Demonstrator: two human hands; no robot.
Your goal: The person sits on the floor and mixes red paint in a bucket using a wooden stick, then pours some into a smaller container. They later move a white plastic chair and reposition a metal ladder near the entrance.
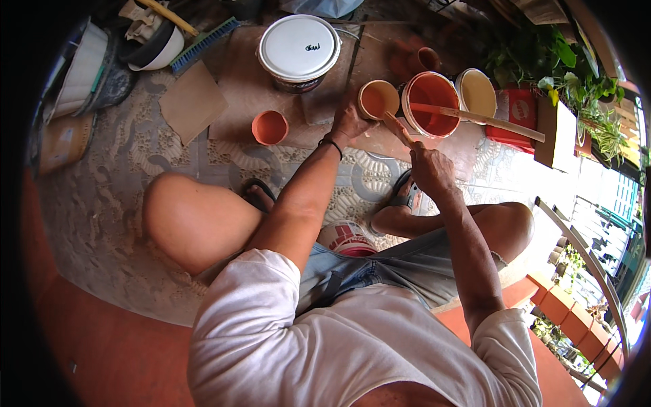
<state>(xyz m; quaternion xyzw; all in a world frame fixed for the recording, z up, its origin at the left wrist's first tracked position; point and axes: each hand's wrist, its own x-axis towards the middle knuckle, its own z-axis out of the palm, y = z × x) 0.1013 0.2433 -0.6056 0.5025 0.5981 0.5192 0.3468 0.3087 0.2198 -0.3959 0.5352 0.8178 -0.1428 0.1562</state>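
Observation:
My left hand [349, 123] is wrapped round the near left side of a small round pot [373, 95] with a pale rim and an orange inside. In my right hand [432, 169] is a paintbrush [401, 130], its head at the pot's near right rim; whether the bristles touch the wall is too small to tell. Just right of the pot stands a bucket of red-orange paint [428, 91], with a flat wooden stick [498, 122] lying across it. Behind that bucket's right side is a cream-coloured bucket [478, 93].
An orange pot [270, 129] stands left of my left hand, another pot [427, 60] behind the paint. A white-lidded bucket [298, 47] is at the back. Cardboard [193, 102] lies left; a red container [519, 112] and plants [563, 81] are right. Another bucket [346, 236] sits between my legs.

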